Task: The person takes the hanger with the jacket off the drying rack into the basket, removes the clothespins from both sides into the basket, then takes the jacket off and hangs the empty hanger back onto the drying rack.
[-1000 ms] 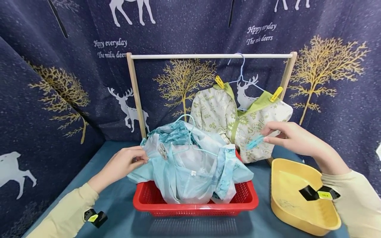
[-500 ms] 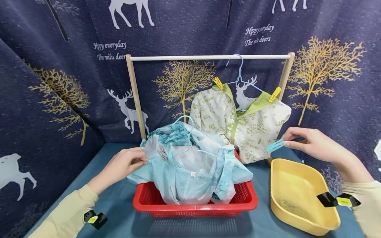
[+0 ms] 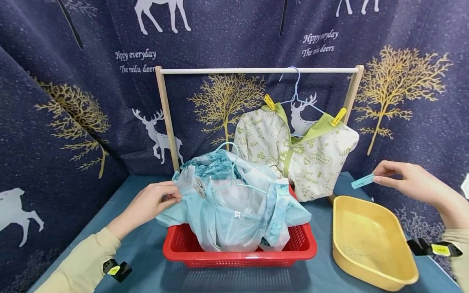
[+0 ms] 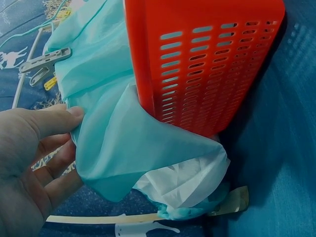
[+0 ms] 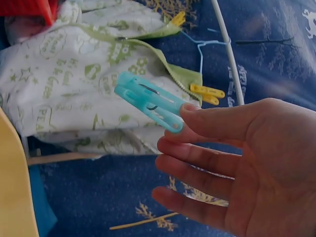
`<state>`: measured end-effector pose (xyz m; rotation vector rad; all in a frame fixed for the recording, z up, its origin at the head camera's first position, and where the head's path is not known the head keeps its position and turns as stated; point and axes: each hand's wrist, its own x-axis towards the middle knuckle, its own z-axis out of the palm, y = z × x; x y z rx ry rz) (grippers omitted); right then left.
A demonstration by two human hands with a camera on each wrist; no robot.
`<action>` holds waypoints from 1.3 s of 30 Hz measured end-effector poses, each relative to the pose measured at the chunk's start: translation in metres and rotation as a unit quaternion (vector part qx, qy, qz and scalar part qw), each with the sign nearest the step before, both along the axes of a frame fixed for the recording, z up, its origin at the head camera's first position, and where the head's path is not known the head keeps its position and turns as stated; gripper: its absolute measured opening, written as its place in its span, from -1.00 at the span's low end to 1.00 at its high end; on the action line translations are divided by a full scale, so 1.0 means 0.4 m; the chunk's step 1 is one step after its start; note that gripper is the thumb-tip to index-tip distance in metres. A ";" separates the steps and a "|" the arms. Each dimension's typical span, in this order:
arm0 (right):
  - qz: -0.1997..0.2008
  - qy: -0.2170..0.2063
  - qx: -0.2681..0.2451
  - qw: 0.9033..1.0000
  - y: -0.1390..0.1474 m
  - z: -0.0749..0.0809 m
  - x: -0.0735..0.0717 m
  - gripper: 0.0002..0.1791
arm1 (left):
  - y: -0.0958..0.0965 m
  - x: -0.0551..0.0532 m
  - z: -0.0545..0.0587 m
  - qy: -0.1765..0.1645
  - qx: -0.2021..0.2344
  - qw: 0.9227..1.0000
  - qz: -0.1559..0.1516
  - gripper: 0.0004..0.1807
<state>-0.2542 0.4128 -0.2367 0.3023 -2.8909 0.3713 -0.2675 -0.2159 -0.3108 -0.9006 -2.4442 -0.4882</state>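
A thin, pale blue garment (image 3: pixel 234 228) is heaped over the red basket (image 3: pixel 239 256), with a light blue hanger (image 3: pixel 253 187) laid on it. My left hand (image 3: pixel 152 203) pinches the garment's left edge between thumb and fingers, also seen in the left wrist view. Close above that hand, a grey clothespin (image 4: pixel 47 61) is clipped to the cloth. Out to the right, my right hand (image 3: pixel 414 183) holds a turquoise clothespin (image 5: pixel 150 98) by its end, between thumb and forefinger. The other fingers of this hand spread loosely in the right wrist view.
Behind the basket stands a rack with a white rod (image 3: pixel 227 71). A green-and-white printed jacket (image 3: pixel 315 162) hangs there on a blue hanger, with yellow clothespins (image 3: pixel 269 102) at its shoulders. Below my right hand, a yellow bin (image 3: pixel 366 273) sits on the blue tabletop (image 3: pixel 143 252).
My right hand has moved right with the turquoise clothespin, from in front of the printed jacket to beyond it, past the yellow bin's back edge. My left hand has stayed on the garment.
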 end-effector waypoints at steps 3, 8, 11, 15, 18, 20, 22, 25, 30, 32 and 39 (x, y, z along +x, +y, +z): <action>-0.004 0.000 0.004 1.000 0.013 -0.008 0.002 -0.83 | -0.001 0.000 -0.001 -0.001 0.001 1.000 -0.001 -0.75; -0.002 0.005 0.001 1.000 0.030 -0.018 0.002 -0.80 | -0.001 0.002 -0.001 -0.005 0.001 1.000 0.001 -0.76; 0.000 0.003 -0.003 1.000 0.036 -0.022 0.001 -0.76 | -0.001 0.002 0.000 -0.004 0.001 1.000 0.003 -0.76; -0.002 -0.007 -0.006 1.000 0.044 -0.029 0.000 -0.71 | -0.001 0.000 0.001 -0.004 0.000 1.000 0.004 -0.75; 0.000 -0.014 -0.009 1.000 0.048 -0.035 -0.001 -0.70 | -0.001 -0.004 0.000 -0.001 0.000 1.000 0.002 -0.75; 0.003 -0.016 -0.012 1.000 0.051 -0.039 -0.002 -0.70 | -0.002 -0.006 -0.002 0.000 0.002 1.000 0.001 -0.74; 0.005 -0.019 -0.016 1.000 0.054 -0.044 -0.002 -0.68 | -0.003 -0.007 -0.003 -0.003 0.002 1.000 0.002 -0.74; 0.005 -0.024 -0.019 1.000 0.060 -0.049 -0.001 -0.64 | -0.003 -0.006 -0.003 -0.008 0.003 1.000 0.004 -0.74; 0.006 -0.030 -0.021 0.999 0.066 -0.053 0.000 -0.62 | -0.002 -0.003 0.002 -0.009 0.004 1.000 0.001 -0.74; 0.006 -0.031 -0.021 0.999 0.067 -0.055 -0.001 -0.62 | -0.001 -0.002 0.004 -0.010 0.003 1.000 0.000 -0.75; -0.001 -0.035 -0.018 0.999 0.064 -0.056 -0.001 -0.59 | -0.001 0.000 0.006 -0.017 0.000 1.000 0.002 -0.76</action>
